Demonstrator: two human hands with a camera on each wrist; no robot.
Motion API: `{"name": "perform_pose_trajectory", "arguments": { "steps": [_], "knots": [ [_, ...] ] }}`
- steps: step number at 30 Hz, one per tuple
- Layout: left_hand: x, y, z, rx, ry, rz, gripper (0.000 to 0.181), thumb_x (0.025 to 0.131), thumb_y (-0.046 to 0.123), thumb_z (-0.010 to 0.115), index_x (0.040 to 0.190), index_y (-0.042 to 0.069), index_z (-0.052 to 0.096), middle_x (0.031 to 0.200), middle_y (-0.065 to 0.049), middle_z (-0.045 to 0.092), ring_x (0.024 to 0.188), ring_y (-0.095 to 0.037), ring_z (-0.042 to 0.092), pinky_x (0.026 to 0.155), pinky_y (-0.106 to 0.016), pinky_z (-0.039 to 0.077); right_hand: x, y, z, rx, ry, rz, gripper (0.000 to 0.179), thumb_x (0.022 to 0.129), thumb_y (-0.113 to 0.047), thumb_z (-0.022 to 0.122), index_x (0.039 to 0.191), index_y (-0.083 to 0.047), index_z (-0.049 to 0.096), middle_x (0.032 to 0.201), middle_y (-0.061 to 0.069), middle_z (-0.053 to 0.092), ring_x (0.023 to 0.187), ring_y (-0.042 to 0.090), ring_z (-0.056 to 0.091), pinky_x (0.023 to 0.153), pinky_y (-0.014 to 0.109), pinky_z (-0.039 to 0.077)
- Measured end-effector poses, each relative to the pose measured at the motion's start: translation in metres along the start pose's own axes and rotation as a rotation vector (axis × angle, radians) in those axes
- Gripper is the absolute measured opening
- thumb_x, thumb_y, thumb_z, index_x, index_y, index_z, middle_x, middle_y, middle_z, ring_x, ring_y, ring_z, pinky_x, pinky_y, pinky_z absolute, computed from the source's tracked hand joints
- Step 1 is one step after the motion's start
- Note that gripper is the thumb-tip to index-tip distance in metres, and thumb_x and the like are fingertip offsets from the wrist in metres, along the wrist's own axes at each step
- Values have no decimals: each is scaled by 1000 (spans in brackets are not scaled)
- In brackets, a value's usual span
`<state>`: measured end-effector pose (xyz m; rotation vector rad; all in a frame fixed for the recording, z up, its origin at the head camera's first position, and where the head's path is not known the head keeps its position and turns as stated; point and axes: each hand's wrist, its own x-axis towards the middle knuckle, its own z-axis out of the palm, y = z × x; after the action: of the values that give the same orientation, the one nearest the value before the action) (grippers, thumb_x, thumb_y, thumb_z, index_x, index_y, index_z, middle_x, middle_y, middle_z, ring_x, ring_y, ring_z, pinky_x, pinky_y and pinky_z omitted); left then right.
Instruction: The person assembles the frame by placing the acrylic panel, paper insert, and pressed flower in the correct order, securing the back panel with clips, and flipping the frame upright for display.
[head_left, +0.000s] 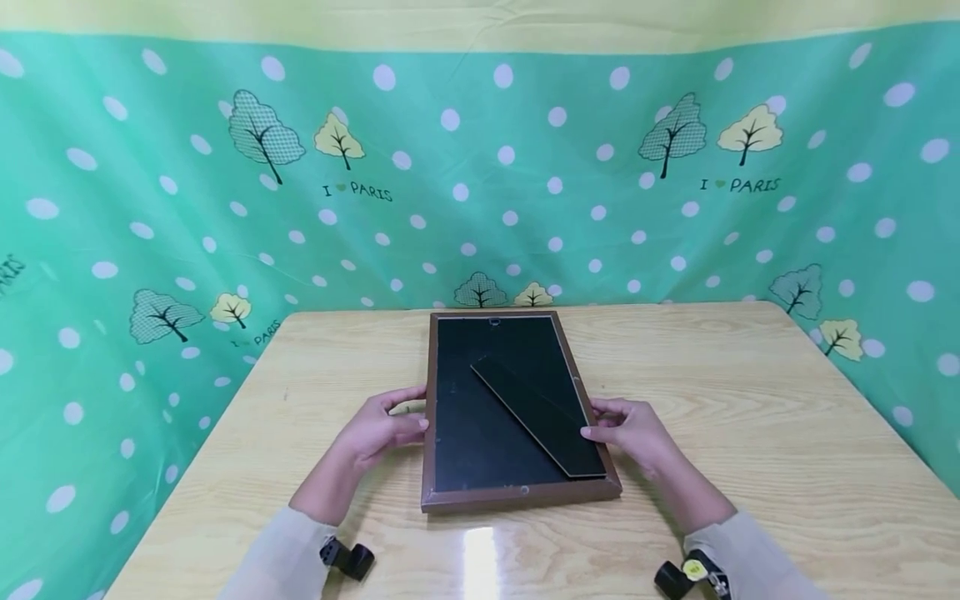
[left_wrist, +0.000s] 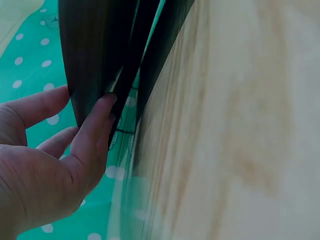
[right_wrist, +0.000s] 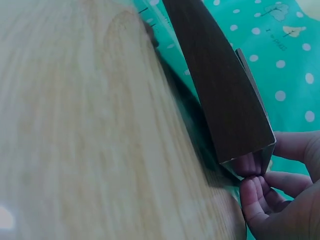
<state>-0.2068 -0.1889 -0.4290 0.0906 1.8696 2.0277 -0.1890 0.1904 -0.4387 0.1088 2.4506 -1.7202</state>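
Observation:
A brown-rimmed picture frame (head_left: pixel 517 493) lies face down in front of me, with its black backing board (head_left: pixel 472 442) upward. Its black easel stand (head_left: pixel 536 417) slants across the board to the lower right corner. My left hand (head_left: pixel 381 429) grips the left rim; in the left wrist view its fingers (left_wrist: pixel 92 125) reach round to the underside of the frame (left_wrist: pixel 95 50). On the right rim my right hand (head_left: pixel 630 429) pinches the edge, thumb on top by the stand. The right wrist view shows its fingers (right_wrist: pixel 257 200) under the frame's side (right_wrist: pixel 220 95), which stands clear of the tabletop.
The light wood table (head_left: pixel 750 400) stretches to both sides. A green dotted cloth (head_left: pixel 510 183) with tree prints hangs behind it and along its sides. Small dark cameras sit on both wrists, the left camera (head_left: pixel 360 562) and the right camera (head_left: pixel 672 580).

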Motion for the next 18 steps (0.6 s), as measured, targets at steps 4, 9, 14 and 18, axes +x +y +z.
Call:
{"name": "perform_pose_trajectory", "arguments": {
  "steps": [4,9,14,18],
  "knots": [
    [0,1,1,-20,-19,20,66,86,-14,60,146,-8,34,125,-28,59,94,-21,69,87,-38,54,-4,-1,-3,0,6,2,56,78,-7,81,129,5,60,108,15,61,95,25,54,71,24,47],
    [0,3,4,-33,-13,22,68,84,-17,60,147,-7,35,139,-31,47,98,-20,68,88,-38,54,-8,-2,-8,26,5,-9,58,79,-7,81,131,5,58,113,15,61,94,21,54,70,22,49],
    [4,7,9,-37,10,25,68,83,-16,61,146,-6,36,146,-30,37,96,-19,67,87,-39,54,-10,-2,-14,133,22,-33,58,79,1,78,132,7,55,101,10,64,87,12,56,69,19,51],
    [10,14,11,-89,45,49,66,83,-16,61,144,-7,38,138,-27,50,93,-19,68,83,-37,56,-10,0,-15,205,30,-26,61,79,3,78,134,8,53,95,2,66,85,7,57,71,17,50]
  ]
}}
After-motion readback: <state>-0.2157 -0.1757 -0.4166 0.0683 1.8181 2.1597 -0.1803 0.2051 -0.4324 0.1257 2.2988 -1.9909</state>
